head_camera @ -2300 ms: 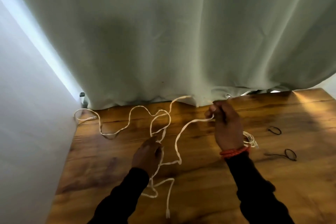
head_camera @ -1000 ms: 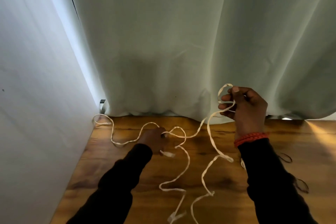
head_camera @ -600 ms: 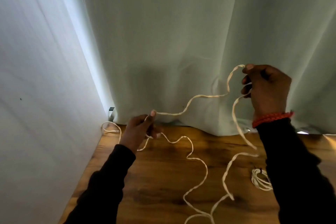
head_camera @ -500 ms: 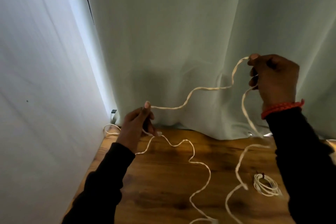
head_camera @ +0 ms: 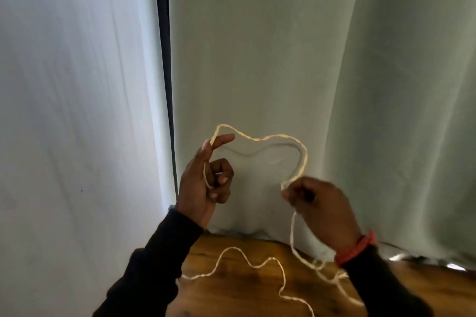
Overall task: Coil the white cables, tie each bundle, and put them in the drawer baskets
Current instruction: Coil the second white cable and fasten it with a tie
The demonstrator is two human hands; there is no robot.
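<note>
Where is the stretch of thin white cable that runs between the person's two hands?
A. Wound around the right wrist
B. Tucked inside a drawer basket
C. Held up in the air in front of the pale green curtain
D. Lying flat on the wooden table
C: the thin white cable arches from the raised left hand to the right hand, in front of the pale green curtain, above the wooden table.

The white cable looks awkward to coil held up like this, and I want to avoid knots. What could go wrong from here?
1. The white cable arches loosely between the left hand and right hand; the kinked span may twist rather than form a neat loop.
2. The slack lies in wavy bends on the wooden table and seems to cross itself near the right wrist, so it might tangle when pulled.
</note>
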